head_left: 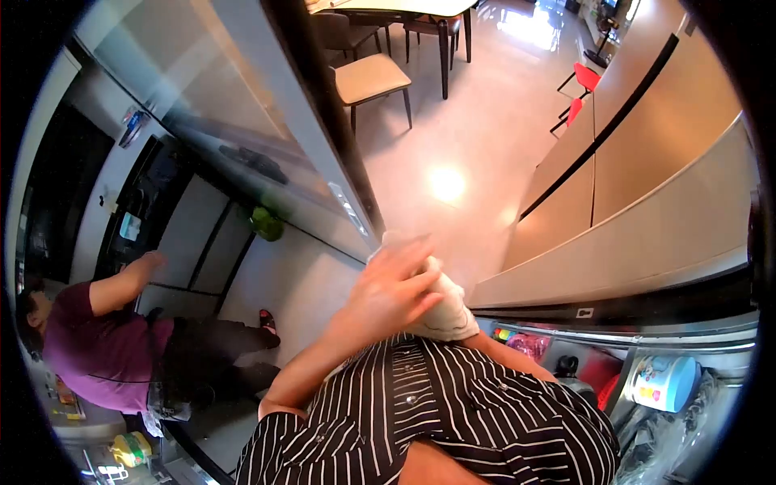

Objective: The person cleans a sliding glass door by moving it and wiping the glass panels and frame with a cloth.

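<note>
In front of my chest, my left hand (pixel 392 279) lies across my right hand, its fingers apart and slightly bent. Motion blurs it a little. White fabric (pixel 446 314), which looks like a cloth glove, covers my right hand from fingertips to wrist. Its loose edge ends at my bare right forearm (pixel 509 356). Under the fabric and behind my left hand, the right fingers are hidden, so their closure does not show. My left fingers touch the fabric.
A framed glass door (pixel 283 105) stands ahead on the left. Beyond it are a beige chair (pixel 372 78) and a table. Another person in a purple shirt (pixel 105 347) is at the left. On the right, a shelf holds a white-and-blue tub (pixel 659 382) and plastic bags (pixel 679 436).
</note>
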A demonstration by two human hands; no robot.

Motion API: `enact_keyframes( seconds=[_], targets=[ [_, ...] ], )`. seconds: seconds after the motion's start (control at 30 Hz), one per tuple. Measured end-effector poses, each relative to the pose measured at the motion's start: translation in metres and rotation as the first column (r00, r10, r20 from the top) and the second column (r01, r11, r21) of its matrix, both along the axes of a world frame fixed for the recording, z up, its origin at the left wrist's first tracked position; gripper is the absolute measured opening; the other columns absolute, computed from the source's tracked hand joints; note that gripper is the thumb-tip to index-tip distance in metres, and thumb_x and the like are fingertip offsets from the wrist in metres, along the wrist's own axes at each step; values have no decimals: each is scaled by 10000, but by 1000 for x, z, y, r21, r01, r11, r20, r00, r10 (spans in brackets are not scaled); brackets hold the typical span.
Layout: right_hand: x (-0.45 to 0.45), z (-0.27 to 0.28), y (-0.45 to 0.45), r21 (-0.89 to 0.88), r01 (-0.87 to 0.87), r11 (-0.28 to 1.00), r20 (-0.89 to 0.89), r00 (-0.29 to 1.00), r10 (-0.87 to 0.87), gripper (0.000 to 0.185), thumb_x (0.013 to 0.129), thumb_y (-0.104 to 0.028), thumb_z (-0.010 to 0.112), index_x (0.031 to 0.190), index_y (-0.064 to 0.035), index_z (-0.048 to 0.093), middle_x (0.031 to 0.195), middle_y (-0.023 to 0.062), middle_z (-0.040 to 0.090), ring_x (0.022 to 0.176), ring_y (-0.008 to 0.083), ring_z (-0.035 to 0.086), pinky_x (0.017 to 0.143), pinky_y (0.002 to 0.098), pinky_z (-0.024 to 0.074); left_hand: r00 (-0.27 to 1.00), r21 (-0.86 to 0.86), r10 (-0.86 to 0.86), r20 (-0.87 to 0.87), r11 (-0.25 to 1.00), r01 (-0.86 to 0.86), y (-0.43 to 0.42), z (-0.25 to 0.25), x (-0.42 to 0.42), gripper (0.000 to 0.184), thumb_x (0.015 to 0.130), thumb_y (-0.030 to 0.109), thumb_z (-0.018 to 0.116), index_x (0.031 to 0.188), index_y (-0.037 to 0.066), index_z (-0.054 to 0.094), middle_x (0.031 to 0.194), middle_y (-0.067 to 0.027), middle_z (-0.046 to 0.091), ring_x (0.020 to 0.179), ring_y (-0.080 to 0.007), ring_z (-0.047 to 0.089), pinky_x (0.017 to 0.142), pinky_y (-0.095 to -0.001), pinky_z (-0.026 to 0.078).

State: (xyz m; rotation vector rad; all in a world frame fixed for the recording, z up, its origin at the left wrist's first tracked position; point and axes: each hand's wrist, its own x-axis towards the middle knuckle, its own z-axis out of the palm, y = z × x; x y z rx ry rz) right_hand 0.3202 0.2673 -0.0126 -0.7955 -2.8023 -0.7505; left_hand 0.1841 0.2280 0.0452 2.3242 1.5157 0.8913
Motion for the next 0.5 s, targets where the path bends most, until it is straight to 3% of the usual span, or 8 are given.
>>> enact_keyframes(
  seconds=[0.03, 0.07, 0.1, 0.13, 0.17, 0.27, 0.37, 0.5],
  targets=[
    [-1, 6, 5, 167, 28, 986, 111, 993, -47, 411, 880, -189, 518, 1221, 19, 417, 1082, 111, 452, 953, 196, 476, 825, 305, 402, 992, 87, -3, 123, 996, -8, -4, 4, -10, 437, 790, 164, 704, 1180, 12, 576, 1264, -178, 534, 1133, -308, 549, 920, -430, 468],
    [-2, 12, 12, 257, 41, 966, 173, 981, -87, 381, 884, -193, 504, 1192, 25, 454, 1033, 108, 485, 904, 187, 508, 792, 288, 430, 972, 352, 156, 174, 912, -209, -2, 11, -24, 410, 755, 85, 723, 1132, -11, 593, 1181, -156, 585, 985, -263, 612, 777, -357, 532],
    [-3, 19, 20, 269, 59, 961, 161, 981, -105, 358, 889, -197, 491, 1164, 32, 490, 984, 104, 518, 855, 178, 540, 759, 272, 457, 793, 277, 417, 445, 778, -564, 3, 18, -20, 413, 779, 120, 717, 1144, -18, 582, 1131, -144, 595, 982, -257, 592, 849, -363, 499],
    [-3, 24, 31, 184, 77, 980, 72, 993, -91, 346, 887, -199, 491, 1152, 24, 491, 973, 98, 518, 846, 175, 537, 755, 272, 453, 753, 434, 588, 295, 620, -654, 15, 16, -46, 461, 797, 166, 719, 1185, -20, 555, 1151, -152, 565, 1041, -262, 547, 922, -369, 455],
    [-7, 30, 46, -49, 42, 998, -149, 988, -49, 334, 886, -201, 490, 1140, 17, 493, 962, 92, 519, 838, 171, 534, 751, 271, 449, 655, 298, 655, 377, 584, -755, 27, 19, -52, 523, 814, 201, 711, 1245, -10, 504, 1250, -170, 490, 1122, -254, 488, 968, -384, 419],
    [-34, 48, 95, -528, -429, 733, -701, 708, -91, 299, 883, -206, 487, 1104, -4, 498, 929, 74, 520, 813, 162, 526, 740, 270, 436, 584, 74, 541, 605, 693, -717, 64, 6, -74, 671, 775, 260, 744, 1300, 13, 408, 1271, -171, 395, 1102, -273, 440, 923, -391, 407],
    [-92, 53, 136, -537, -773, 338, -843, 493, -212, 265, 879, -211, 485, 1067, -26, 502, 897, 55, 522, 787, 152, 518, 729, 269, 423, 533, 35, 507, 678, 701, -712, 70, 1, -74, 671, 812, 271, 713, 1316, 6, 359, 1245, -148, 396, 1090, -231, 446, 911, -359, 417],
    [-161, 47, 150, -382, -918, -111, -845, 395, -360, 220, 874, -218, 481, 1019, -55, 509, 853, 31, 523, 754, 139, 507, 714, 268, 406, 565, 112, 415, 713, 728, -677, 71, -4, -72, 634, 819, 250, 705, 1276, -28, 364, 1176, -128, 449, 1029, -208, 467, 903, -340, 399]
  ],
)
